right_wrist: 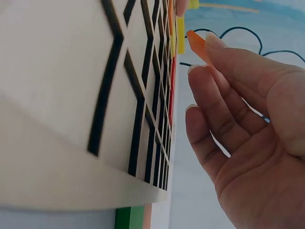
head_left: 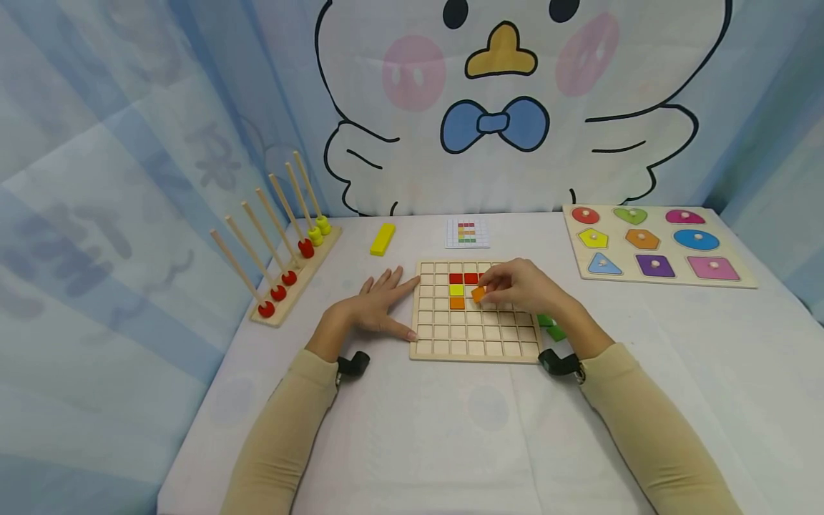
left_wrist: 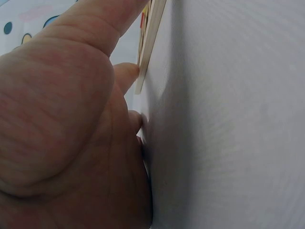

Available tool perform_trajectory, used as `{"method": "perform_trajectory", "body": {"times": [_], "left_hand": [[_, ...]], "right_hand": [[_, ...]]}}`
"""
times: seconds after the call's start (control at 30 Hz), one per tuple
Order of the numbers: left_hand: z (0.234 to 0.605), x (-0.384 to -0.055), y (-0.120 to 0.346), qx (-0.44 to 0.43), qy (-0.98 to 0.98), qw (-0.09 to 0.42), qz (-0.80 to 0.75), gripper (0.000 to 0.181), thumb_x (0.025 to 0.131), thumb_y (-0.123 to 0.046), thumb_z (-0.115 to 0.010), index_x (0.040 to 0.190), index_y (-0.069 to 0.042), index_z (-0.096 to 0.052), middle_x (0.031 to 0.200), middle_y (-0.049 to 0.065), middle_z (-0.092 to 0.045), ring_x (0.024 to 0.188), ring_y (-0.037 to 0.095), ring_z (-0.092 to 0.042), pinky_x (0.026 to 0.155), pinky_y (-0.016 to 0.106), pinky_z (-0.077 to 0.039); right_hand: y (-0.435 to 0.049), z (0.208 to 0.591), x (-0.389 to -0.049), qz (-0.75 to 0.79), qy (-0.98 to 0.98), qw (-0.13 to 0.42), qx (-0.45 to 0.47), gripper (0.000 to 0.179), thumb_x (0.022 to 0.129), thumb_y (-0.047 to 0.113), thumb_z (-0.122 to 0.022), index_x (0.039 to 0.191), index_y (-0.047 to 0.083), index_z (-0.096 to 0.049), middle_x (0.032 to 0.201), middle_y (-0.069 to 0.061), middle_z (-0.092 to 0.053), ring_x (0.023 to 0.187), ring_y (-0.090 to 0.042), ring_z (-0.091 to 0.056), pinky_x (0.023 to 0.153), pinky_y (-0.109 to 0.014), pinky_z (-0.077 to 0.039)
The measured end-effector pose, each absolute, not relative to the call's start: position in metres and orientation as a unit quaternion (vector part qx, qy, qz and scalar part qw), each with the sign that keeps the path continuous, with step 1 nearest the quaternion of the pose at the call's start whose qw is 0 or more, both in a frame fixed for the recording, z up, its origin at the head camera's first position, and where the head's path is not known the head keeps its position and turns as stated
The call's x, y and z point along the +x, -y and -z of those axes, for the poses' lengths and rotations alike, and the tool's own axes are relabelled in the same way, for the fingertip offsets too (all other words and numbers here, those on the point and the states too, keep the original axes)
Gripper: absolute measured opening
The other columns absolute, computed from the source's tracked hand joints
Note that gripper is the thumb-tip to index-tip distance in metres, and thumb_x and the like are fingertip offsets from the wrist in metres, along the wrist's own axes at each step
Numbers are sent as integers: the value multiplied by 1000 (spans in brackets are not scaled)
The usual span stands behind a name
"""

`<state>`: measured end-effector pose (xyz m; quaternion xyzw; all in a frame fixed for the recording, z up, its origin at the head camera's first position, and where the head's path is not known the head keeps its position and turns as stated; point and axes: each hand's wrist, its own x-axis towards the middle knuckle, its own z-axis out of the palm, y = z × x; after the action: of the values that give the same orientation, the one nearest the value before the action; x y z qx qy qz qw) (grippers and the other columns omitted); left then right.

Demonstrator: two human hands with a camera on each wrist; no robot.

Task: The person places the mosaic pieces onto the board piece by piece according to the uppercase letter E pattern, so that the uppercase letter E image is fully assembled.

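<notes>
A wooden grid board (head_left: 476, 350) lies on the table, its squares divided by thin grooves. Two red tiles (head_left: 455, 278) show in its upper part, with a yellow tile (head_left: 456, 290) and an orange tile (head_left: 457, 303) below the left one. Between thumb and fingertips, my right hand (head_left: 520, 285) pinches another orange tile (head_left: 478, 295); in the right wrist view this square piece (right_wrist: 197, 46) is tilted and held off the board's surface. My left hand (head_left: 375, 304) lies with fingers spread at the board's left edge, thumb and index fingertip touching the frame.
Green tiles (head_left: 552, 329) lie by the board's right edge, partly under my right arm. Behind the board are a pattern card (head_left: 468, 243) and a yellow block (head_left: 383, 239). A peg stand (head_left: 273, 315) with beads stands left, a shape puzzle (head_left: 669, 279) back right.
</notes>
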<state>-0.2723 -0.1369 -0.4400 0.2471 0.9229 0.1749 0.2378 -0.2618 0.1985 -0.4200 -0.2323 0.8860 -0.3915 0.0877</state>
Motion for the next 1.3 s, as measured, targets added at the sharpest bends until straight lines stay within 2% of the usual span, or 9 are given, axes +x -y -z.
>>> {"method": "perform_trajectory", "body": {"times": [0.63, 1.0, 1.3], "left_hand": [[442, -273, 136, 245, -925, 235, -169, 122, 77, -73, -78, 168, -36, -5, 176, 7, 15, 162, 28, 19, 128, 57, 12], [441, -273, 137, 249, -924, 234, -172, 122, 78, -72, -78, 168, -36, -5, 175, 7, 15, 162, 29, 19, 128, 57, 12], [440, -272, 136, 249, -925, 235, -167, 121, 79, -72, -77, 168, -36, -4, 175, 7, 16, 162, 28, 19, 128, 57, 12]], "right_hand": [[-191, 430, -260, 386, -887, 107, -230, 20, 89, 16, -84, 105, 5, -76, 90, -4, -71, 83, -20, -62, 74, -25, -53], [-187, 431, -260, 349, -901, 92, -239, 20, 88, 16, -85, 104, 6, -77, 88, -1, -71, 82, -18, -61, 75, -30, -52], [-183, 430, -258, 335, -908, 103, -229, 20, 89, 17, -84, 105, 8, -76, 88, -3, -69, 82, -19, -59, 76, -33, -51]]}}
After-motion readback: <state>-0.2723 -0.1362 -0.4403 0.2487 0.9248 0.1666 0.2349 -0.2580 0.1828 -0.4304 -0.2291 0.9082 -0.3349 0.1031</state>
